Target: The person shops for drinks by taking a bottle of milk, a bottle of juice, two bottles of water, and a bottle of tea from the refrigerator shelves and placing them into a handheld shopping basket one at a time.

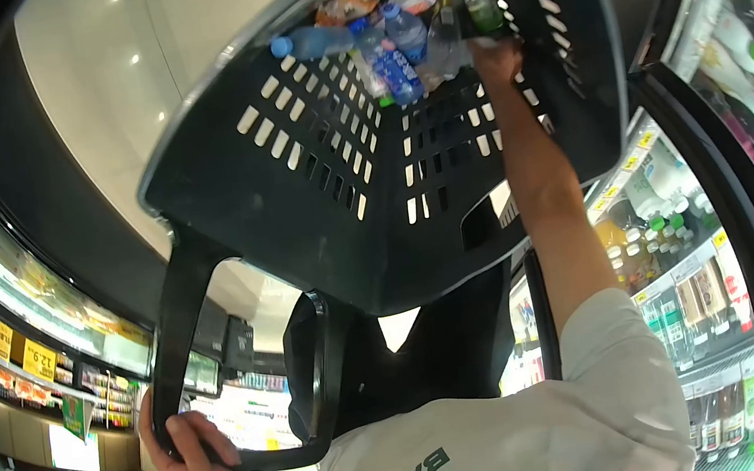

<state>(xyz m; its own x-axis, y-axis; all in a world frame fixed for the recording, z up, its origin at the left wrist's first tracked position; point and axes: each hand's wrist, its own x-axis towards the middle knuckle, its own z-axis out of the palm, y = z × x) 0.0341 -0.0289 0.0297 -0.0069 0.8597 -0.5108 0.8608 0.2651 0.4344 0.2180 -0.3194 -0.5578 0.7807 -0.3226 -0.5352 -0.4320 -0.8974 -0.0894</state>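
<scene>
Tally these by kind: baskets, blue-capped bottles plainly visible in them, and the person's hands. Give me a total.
Basket: 1
Blue-capped bottles: 3
Hands: 2 (left hand on the handle, right hand inside the basket)
Total: 6

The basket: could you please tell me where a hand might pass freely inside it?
Free: the basket's slotted walls, bare between the bottles and the handle. Crowded: the far end, where bottles and packets bunch beside the right hand.
</scene>
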